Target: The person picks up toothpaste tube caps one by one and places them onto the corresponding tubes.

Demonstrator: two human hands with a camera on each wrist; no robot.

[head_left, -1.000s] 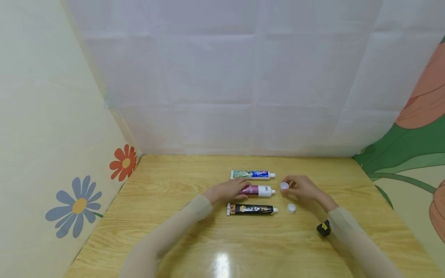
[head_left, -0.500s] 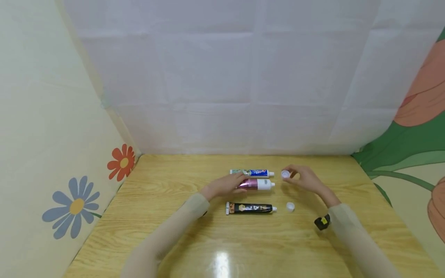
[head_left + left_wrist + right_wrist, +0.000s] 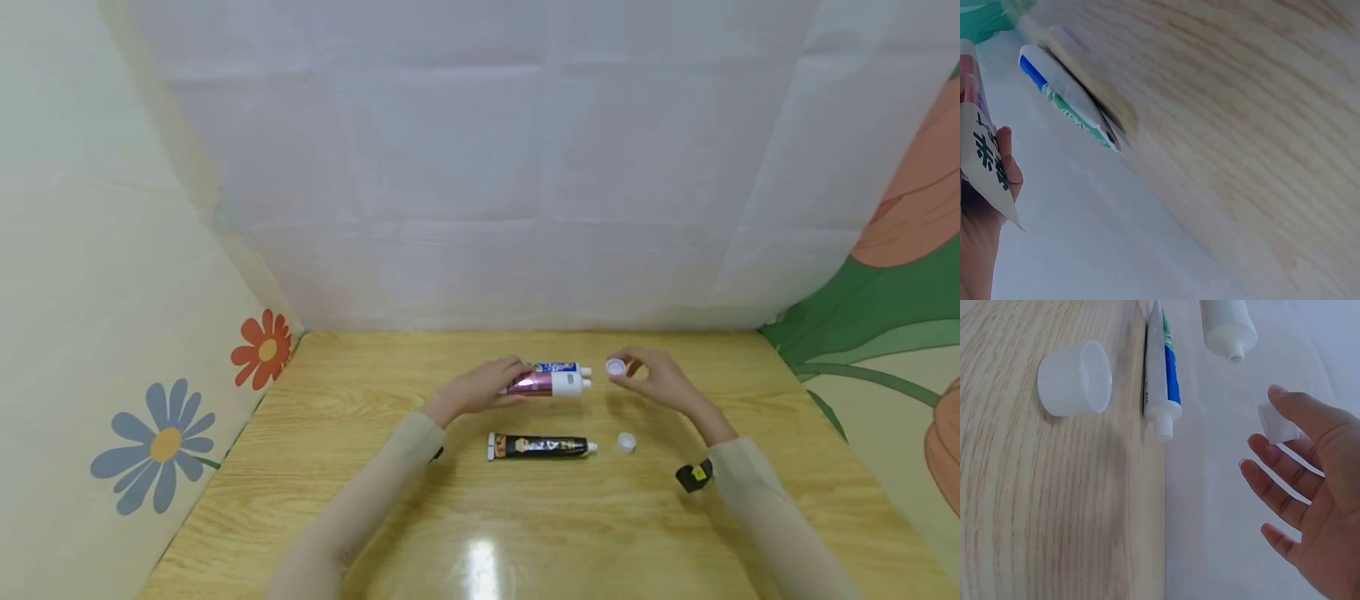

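Observation:
My left hand [image 3: 476,387] grips a pink-and-white toothpaste tube [image 3: 534,383] by its tail half, lifted off the table, with its bare nozzle facing right. In the left wrist view that tube [image 3: 984,140] shows dark printed characters. Between thumb and fingers, my right hand [image 3: 663,379] pinches a white cap [image 3: 616,367], its hollow side toward the head camera. In the right wrist view this cap [image 3: 1277,425] is apart from the nozzle. A blue-and-green toothpaste tube [image 3: 553,367], uncapped, lies partly hidden behind the pink one. Nearer the front lies an uncapped black toothpaste tube [image 3: 542,447].
Another white cap [image 3: 627,442] sits on the wooden table [image 3: 420,533], right of the black tube's nozzle. A white sheet [image 3: 450,167] hangs along the table's back edge. Flower-printed cloths flank both sides. A black-and-yellow device [image 3: 694,476] is on the right wrist.
The left hand has raised the pink tube and carried it away from the front, over the blue-and-green one. The right hand, still pinching its cap, has moved up alongside.

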